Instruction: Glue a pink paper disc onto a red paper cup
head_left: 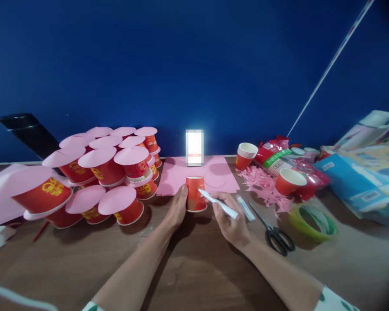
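Observation:
A red paper cup (195, 193) stands upside down on the edge of a pink paper sheet (175, 174). My left hand (178, 206) presses against the cup's left side, fingers closed round it. My right hand (228, 218) grips a white pen (218, 203) whose tip touches the cup's right side near its rim.
A heap of red cups capped with pink paper discs (103, 179) fills the left. Black scissors (274, 231), a green tape roll (313, 222), pink paper scraps (262, 183), a stack of cups (245, 156), a lone upright cup (288, 181) and plastic bags (359, 181) lie right. A phone (194, 147) leans on the blue wall.

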{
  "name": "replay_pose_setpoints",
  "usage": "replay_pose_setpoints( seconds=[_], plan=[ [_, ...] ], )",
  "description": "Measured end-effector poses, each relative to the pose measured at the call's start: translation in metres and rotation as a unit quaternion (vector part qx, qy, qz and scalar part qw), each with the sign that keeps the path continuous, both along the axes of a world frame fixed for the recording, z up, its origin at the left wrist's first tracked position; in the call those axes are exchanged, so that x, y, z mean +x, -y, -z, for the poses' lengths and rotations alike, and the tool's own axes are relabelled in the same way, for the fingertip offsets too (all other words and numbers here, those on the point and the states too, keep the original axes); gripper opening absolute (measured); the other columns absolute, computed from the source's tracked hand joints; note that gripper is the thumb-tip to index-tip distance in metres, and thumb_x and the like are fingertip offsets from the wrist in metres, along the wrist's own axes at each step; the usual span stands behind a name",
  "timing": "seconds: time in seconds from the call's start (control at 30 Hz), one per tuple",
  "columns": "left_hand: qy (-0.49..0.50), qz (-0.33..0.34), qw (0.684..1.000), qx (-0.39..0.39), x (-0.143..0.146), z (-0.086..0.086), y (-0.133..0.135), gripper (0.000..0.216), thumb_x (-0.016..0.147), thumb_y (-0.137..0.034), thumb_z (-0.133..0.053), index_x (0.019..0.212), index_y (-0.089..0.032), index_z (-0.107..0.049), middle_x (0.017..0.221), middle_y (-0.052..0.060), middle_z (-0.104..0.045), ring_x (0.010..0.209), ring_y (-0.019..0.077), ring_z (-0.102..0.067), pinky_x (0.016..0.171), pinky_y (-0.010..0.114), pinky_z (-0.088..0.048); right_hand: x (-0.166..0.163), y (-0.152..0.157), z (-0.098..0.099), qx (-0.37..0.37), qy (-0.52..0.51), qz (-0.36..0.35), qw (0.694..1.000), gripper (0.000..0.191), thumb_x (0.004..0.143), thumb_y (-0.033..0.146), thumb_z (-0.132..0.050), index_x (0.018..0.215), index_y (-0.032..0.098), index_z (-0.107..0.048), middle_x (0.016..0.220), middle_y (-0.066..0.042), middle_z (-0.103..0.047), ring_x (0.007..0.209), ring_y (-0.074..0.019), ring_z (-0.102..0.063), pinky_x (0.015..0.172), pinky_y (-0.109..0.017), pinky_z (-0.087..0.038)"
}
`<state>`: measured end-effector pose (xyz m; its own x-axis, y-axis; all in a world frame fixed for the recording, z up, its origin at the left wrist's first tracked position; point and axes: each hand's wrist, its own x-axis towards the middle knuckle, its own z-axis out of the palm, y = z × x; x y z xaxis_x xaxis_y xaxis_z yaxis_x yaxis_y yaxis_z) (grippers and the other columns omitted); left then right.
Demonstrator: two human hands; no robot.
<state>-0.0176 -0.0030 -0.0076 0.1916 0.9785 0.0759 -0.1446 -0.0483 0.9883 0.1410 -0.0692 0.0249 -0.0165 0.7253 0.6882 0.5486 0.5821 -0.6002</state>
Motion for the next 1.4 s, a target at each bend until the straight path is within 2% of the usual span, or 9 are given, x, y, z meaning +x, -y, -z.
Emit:
replay_pose_setpoints(
  seconds=[0.33,0.53,0.83,1.4],
  plan=[
    [-0.012,-0.018,1.000,-0.002,-0.0022,0.0054,-0.0016,0.059,0.083,-0.066,-0.041,0.088,-0.013,-0.065,0.088,0.009,-0.070,0.079,0.0214,-0.061,0.076,0.033,-0.048,-0.0018,-0.0001,-0.0029,0.009,-0.004,-0.001,1.000,0.013,0.089,0.020,-0.047,0.095,0.019,-0.059,0.081,-0.006,-0.066,0.074,-0.0182,-0.064,0.066,-0.031,-0.052],
    [0.017,-0.035,0.999,-0.025,0.0001,0.0029,-0.0003,0.057,0.080,-0.066,-0.046,0.086,-0.013,-0.067,0.081,0.008,-0.071,0.084,0.0254,-0.063,0.078,0.036,-0.048,-0.0006,-0.0006,0.0010,-0.004,-0.032,-0.002,0.999,0.013,0.091,0.021,-0.047,0.095,0.019,-0.059,0.083,-0.006,-0.067,0.076,-0.0186,-0.065,0.069,-0.031,-0.053],
    [-0.005,-0.011,1.000,-0.008,-0.0022,0.0041,-0.0009,0.059,0.084,-0.065,-0.040,0.092,-0.013,-0.066,0.093,0.010,-0.071,0.088,0.0246,-0.063,0.080,0.035,-0.048,0.0011,-0.0011,0.0031,-0.005,-0.040,-0.008,0.999,0.015,0.092,0.020,-0.047,0.102,0.019,-0.058,0.089,-0.006,-0.068,0.082,-0.0188,-0.066,0.072,-0.031,-0.053],
    [0.008,-0.029,0.999,-0.017,-0.0005,0.0055,-0.0020,0.058,0.082,-0.064,-0.044,0.091,-0.012,-0.066,0.090,0.010,-0.071,0.087,0.0246,-0.062,0.082,0.036,-0.048,0.0004,-0.0019,0.0043,-0.006,-0.034,-0.019,0.999,0.014,0.089,0.016,-0.049,0.100,0.018,-0.058,0.089,-0.006,-0.068,0.081,-0.0182,-0.065,0.072,-0.030,-0.051]
  ],
)
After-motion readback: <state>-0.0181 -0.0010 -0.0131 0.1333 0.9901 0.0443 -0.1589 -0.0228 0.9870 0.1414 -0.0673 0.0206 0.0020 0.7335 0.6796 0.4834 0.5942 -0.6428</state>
